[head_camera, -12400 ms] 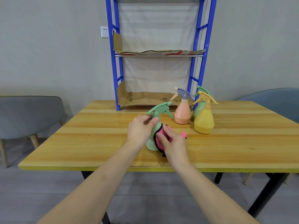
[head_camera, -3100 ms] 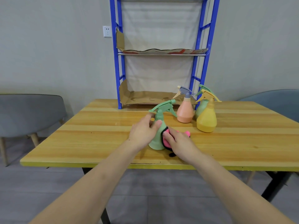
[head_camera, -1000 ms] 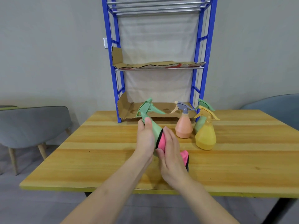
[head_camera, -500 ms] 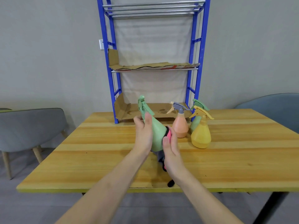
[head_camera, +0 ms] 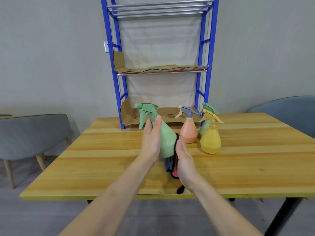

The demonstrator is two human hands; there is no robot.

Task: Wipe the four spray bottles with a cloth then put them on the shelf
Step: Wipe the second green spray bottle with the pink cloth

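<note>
My left hand [head_camera: 151, 140] grips a light green spray bottle [head_camera: 166, 138] by its neck and holds it tilted above the wooden table [head_camera: 102, 159], nozzle pointing left. My right hand [head_camera: 185, 163] presses a pink and dark cloth [head_camera: 170, 166] against the bottle's base and right side. An orange spray bottle [head_camera: 188, 132], a yellow spray bottle [head_camera: 211, 138] and a second green spray bottle [head_camera: 205, 123] behind it stand together at the back right. The blue shelf rack [head_camera: 117, 77] rises at the table's far edge.
Cardboard sheets [head_camera: 160, 69] line the rack's middle and bottom shelves. Grey chairs stand at the left [head_camera: 32, 133] and right [head_camera: 288, 111] of the table. A white wall socket [head_camera: 106, 46] sits left of the rack.
The green bottle was lifted off the table and turned in my left hand, its nozzle swinging from right to left. The cloth moved from the bottle's side down to its base.
</note>
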